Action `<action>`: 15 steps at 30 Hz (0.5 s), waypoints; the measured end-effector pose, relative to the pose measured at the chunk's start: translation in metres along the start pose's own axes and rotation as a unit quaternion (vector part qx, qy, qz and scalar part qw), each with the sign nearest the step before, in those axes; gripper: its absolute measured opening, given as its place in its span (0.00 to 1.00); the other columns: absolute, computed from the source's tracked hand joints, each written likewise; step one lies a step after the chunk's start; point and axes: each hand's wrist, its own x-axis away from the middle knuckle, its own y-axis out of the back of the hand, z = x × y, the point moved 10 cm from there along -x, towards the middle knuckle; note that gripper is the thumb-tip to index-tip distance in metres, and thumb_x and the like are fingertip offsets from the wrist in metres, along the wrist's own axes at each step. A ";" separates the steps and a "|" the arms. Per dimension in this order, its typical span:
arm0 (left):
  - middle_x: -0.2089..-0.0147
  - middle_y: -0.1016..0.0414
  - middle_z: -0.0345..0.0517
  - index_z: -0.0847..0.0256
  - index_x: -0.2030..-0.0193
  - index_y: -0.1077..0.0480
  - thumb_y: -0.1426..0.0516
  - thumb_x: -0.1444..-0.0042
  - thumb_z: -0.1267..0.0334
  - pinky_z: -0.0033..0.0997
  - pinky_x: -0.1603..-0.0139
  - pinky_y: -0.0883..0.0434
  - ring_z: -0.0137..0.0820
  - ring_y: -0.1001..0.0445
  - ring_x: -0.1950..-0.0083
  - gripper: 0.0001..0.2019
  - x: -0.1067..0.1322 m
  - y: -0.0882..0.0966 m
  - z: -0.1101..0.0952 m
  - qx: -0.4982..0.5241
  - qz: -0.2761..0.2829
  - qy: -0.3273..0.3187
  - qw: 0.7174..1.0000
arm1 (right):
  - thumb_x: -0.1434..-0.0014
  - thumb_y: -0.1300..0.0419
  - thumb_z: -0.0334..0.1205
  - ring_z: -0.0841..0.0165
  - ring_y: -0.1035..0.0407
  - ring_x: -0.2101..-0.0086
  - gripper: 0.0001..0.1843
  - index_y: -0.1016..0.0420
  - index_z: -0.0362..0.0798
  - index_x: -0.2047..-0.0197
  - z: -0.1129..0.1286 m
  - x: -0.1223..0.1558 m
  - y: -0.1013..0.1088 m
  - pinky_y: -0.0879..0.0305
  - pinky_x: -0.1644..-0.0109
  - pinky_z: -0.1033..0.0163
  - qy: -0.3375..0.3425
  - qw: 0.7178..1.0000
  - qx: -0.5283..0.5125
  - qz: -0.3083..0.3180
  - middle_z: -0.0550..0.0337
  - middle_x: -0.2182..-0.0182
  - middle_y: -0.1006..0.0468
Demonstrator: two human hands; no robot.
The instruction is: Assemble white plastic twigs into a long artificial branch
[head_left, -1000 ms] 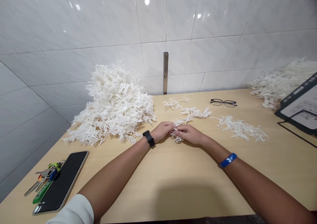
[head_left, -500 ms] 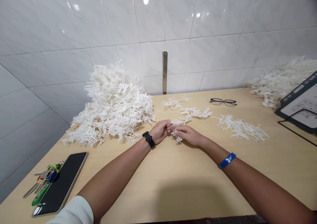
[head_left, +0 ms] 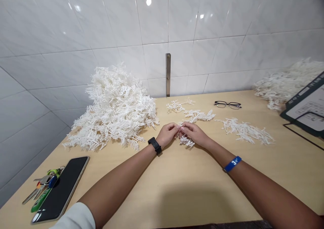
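Note:
My left hand [head_left: 167, 134] and my right hand [head_left: 193, 133] meet fingertip to fingertip over the middle of the wooden table [head_left: 177, 188]. Both are closed in a pinch on a small white plastic branch piece [head_left: 186, 141], whose spiky end hangs below my right hand. A black watch sits on my left wrist and a blue band on my right. Just behind the hands lie loose white branch pieces [head_left: 194, 114], and a further flat bunch [head_left: 244, 131] lies to the right.
A big heap of white plastic branches [head_left: 113, 109] rises at the back left. Another heap [head_left: 283, 84] lies at the far right beside a dark-framed board [head_left: 303, 107]. Glasses [head_left: 227, 104] rest near the tiled wall. A phone [head_left: 60, 188] and keys [head_left: 42, 188] lie front left.
Both hands have shifted slightly toward me and to the right, still pinching the white piece. Its spiky end now hangs lower under my right hand.

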 end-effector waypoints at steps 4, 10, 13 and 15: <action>0.75 0.34 0.39 0.65 0.74 0.34 0.44 0.43 0.53 0.25 0.69 0.41 0.23 0.40 0.74 0.16 0.000 -0.003 -0.004 -0.050 0.013 -0.013 0.999 | 0.40 0.43 0.55 0.71 0.37 0.76 0.19 0.30 0.46 0.71 -0.002 0.000 0.005 0.41 0.72 0.65 -0.008 1.000 0.009 -0.021 0.61 0.76 0.27; 0.74 0.35 0.39 0.64 0.71 0.32 0.48 0.41 0.48 0.26 0.68 0.41 0.25 0.39 0.71 0.20 0.007 -0.015 -0.006 -0.151 0.053 -0.032 0.987 | 0.41 0.42 0.53 0.71 0.37 0.78 0.17 0.33 0.48 0.71 -0.005 -0.001 0.019 0.40 0.74 0.66 -0.008 0.997 -0.008 -0.080 0.64 0.78 0.29; 0.74 0.34 0.38 0.64 0.69 0.29 0.43 0.45 0.46 0.26 0.69 0.43 0.25 0.40 0.71 0.19 0.014 -0.026 -0.002 -0.220 0.093 -0.025 0.971 | 0.41 0.42 0.53 0.71 0.34 0.77 0.17 0.32 0.47 0.70 -0.004 -0.001 0.025 0.37 0.73 0.65 -0.007 0.995 -0.001 -0.099 0.61 0.75 0.26; 0.76 0.36 0.37 0.64 0.71 0.28 0.44 0.44 0.47 0.26 0.70 0.45 0.25 0.42 0.73 0.19 0.016 -0.028 -0.001 -0.247 0.101 -0.026 0.963 | 0.42 0.42 0.54 0.71 0.34 0.77 0.18 0.32 0.47 0.70 -0.006 -0.001 0.026 0.35 0.73 0.64 -0.022 0.995 -0.009 -0.101 0.59 0.72 0.24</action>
